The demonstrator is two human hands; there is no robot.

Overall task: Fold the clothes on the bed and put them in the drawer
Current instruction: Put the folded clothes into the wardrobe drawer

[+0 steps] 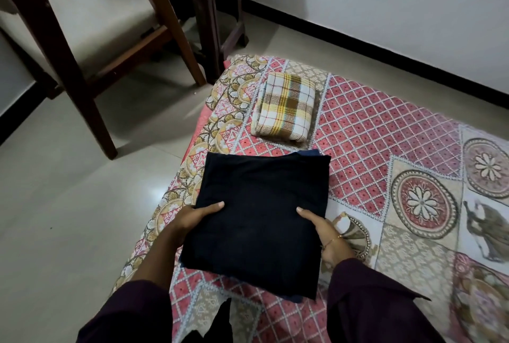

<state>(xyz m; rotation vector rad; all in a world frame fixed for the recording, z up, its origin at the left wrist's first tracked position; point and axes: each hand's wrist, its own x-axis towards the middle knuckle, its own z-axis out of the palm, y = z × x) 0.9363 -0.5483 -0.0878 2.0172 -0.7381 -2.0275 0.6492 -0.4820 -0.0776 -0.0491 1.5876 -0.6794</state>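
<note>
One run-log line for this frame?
step: lift folded dark garment | left hand: grips its edge | right hand: grips opposite edge | plaid cloth: folded on bed | drawer: unseen

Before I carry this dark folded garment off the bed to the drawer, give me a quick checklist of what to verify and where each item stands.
1. Left hand grips the dark folded garment at its left edge, thumb on top: ok.
2. Right hand grips its right edge, thumb on top: ok.
3. Fold is tidy, a neat rectangle with a blue layer peeking at the far corner: ok.
4. Checked folded cloth lies apart from it on the bed, not caught: ok.
5. Drawer open and ready: cannot tell, not in view.
6. Floor route past the wooden chair: cannot tell.
</note>
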